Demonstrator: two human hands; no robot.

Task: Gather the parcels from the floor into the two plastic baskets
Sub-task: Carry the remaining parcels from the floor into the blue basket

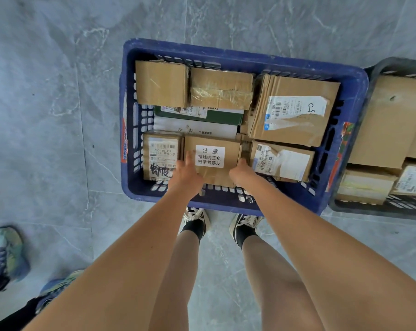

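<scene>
Hands hold carton w/ white notice label in blue basket: left hand fingers curled on left edge, right hand gripping right edge

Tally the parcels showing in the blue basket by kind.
Brown boxes: 6, one held by left hand and right hand
Green parcel: 1
White parcel: 1
Total in blue basket: 8
</scene>
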